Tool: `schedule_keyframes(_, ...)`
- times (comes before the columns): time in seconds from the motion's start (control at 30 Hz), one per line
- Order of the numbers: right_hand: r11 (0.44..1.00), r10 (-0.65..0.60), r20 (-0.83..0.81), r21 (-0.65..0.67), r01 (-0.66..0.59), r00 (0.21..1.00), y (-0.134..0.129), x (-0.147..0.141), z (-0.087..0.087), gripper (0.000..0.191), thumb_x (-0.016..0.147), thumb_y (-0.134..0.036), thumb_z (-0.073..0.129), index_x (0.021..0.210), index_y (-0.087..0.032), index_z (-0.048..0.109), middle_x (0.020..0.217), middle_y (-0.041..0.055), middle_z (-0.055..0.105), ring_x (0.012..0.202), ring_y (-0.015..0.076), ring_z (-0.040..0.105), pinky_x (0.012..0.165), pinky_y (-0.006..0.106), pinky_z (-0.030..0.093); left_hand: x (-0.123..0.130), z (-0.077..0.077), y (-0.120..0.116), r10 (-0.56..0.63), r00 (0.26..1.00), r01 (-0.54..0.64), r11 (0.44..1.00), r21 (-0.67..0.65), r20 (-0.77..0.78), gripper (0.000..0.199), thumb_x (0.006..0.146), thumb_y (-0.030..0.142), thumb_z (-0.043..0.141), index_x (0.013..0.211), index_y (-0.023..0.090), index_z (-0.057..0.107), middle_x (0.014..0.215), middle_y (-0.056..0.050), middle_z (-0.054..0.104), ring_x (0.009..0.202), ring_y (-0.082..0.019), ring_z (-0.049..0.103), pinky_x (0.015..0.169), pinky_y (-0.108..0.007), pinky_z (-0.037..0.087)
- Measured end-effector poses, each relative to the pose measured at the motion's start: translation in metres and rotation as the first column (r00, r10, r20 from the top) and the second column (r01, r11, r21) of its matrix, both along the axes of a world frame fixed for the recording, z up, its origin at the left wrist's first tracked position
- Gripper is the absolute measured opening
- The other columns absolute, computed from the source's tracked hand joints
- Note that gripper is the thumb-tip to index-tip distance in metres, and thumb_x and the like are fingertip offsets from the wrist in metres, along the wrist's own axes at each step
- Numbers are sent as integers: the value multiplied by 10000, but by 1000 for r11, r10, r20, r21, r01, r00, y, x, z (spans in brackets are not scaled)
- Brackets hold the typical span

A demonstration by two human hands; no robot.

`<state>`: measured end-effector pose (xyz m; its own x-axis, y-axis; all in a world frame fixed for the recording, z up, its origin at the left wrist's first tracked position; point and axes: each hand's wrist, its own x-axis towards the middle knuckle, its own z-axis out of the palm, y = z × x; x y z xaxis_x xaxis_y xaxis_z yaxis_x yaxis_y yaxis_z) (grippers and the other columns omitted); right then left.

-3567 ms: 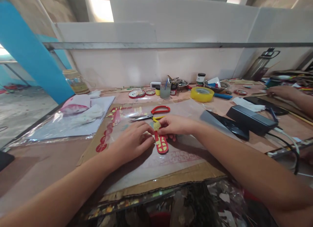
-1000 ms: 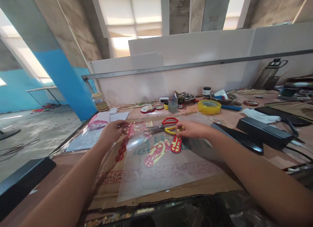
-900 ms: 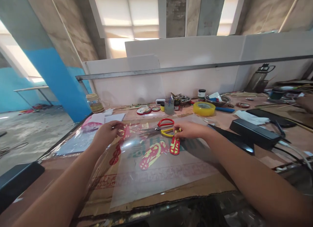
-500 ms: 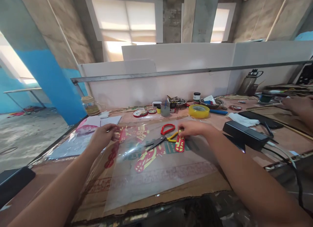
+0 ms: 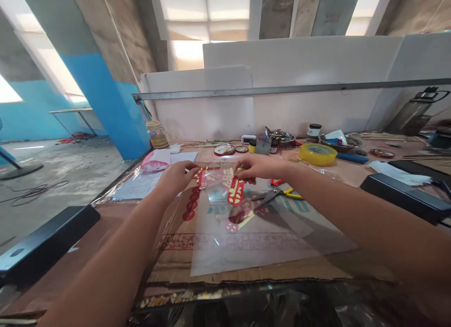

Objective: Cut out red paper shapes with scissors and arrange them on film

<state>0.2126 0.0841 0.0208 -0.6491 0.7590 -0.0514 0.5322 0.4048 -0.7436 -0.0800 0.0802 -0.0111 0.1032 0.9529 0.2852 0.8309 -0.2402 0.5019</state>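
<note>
My right hand (image 5: 252, 169) pinches the top of a red and yellow patterned cut-out (image 5: 235, 191), which hangs from the fingertips above a clear plastic sheet (image 5: 211, 256). At the sheet's upper left, my left hand (image 5: 179, 177) has its thumb and fingers closed on the edge of another red and yellow cut-out (image 5: 203, 177). One more piece, a long red and yellow cut-out (image 5: 237, 222), lies lower on the sheet. Scissors (image 5: 268, 196) with a red and a yellow handle rest beside it, partly covered by my right forearm. Printed cardboard (image 5: 169, 261) lies beneath the sheet.
Behind my hands stand a yellow tape roll (image 5: 317, 154), a glass jar (image 5: 157, 135), small lids (image 5: 224, 150) and a metal bowl (image 5: 341, 141). Papers (image 5: 132, 186) lie left. Black boxes (image 5: 49, 237) flank my forearms, the right one (image 5: 405, 195) near my elbow.
My right hand has moved left with its cut-out, away from the scissors and closer to my left hand. The head view has shifted left and down.
</note>
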Motion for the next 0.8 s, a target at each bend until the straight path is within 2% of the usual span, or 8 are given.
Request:
schedule_keyframes(0.1, 997, 71, 37, 38, -73, 997, 16, -38, 1, 95, 863, -196, 633, 931, -159, 688, 639, -19, 619, 512, 95, 541, 502, 210, 429, 1, 10, -4, 1, 1000, -1, 998, -57, -6, 499, 891, 590, 433, 958, 180, 710, 937, -96, 757, 841, -274, 692, 701, -332, 482)
schedule_keyframes(0.17, 996, 73, 40, 47, -75, 997, 24, -58, -9, 136, 858, -165, 634, 976, -157, 701, 628, -24, 616, 492, 91, 525, 484, 206, 406, 6, 12, -8, -64, 998, 64, 990, -127, 1, 562, 890, 645, 396, 944, 182, 709, 848, -73, 756, 734, -242, 693, 637, -307, 471)
schedule_keyframes(0.27, 996, 57, 17, 73, -58, 998, 30, -79, -32, 175, 870, -201, 646, 1035, -171, 696, 717, -9, 671, 530, 98, 556, 509, 206, 420, 13, 6, -11, -182, 982, 167, 963, -209, -53, 505, 825, 649, 515, 996, 216, 711, 834, -36, 759, 710, -222, 691, 601, -280, 451)
schedule_keyframes(0.37, 988, -17, -34, 151, 22, 999, 28, -90, -54, 229, 872, -216, 662, 1097, -174, 655, 917, 28, 715, 699, 128, 630, 616, 217, 466, 17, -8, -8, -199, 970, 169, 964, -208, -137, 400, 790, 570, 586, 949, 225, 713, 837, -35, 756, 741, -235, 685, 591, -281, 417)
schedule_keyframes(0.53, 952, -96, -59, 285, 109, 994, 13, -81, -66, 401, 920, -235, 606, 1296, -157, 490, 1019, 83, 693, 842, 167, 649, 707, 262, 491, 19, -22, -2, -92, 977, 63, 986, -157, -190, 275, 789, 457, 585, 771, 200, 682, 767, -65, 738, 718, -247, 673, 567, -290, 378)
schedule_keyframes(0.67, 904, -94, -24, 416, 95, 995, -6, -62, -70, 282, 891, -222, 634, 1157, -136, 600, 1163, 152, 635, 974, 237, 624, 862, 382, 481, 23, -22, -4, -54, 968, 11, 985, -172, -246, 349, 794, 506, 568, 649, 197, 636, 644, -64, 701, 629, -238, 652, 530, -289, 348)
schedule_keyframes(0.73, 882, -23, 10, 470, 15, 1000, -15, -57, -75, 267, 896, -236, 635, 1145, -141, 639, 1266, 176, 588, 1065, 270, 604, 946, 431, 454, 25, -21, -6, -50, 958, -3, 983, -185, -281, 346, 789, 491, 569, 614, 197, 621, 613, -62, 686, 616, -236, 645, 529, -288, 340)
schedule_keyframes(0.8, 835, 126, 80, 530, -149, 989, -21, -56, -78, 337, 920, -267, 621, 1237, -151, 625, 1329, 179, 567, 1170, 287, 567, 1026, 449, 418, 26, -21, -7, -67, 948, 2, 979, -204, -311, 350, 790, 492, 565, 602, 200, 615, 608, -60, 685, 613, -234, 641, 528, -288, 338)
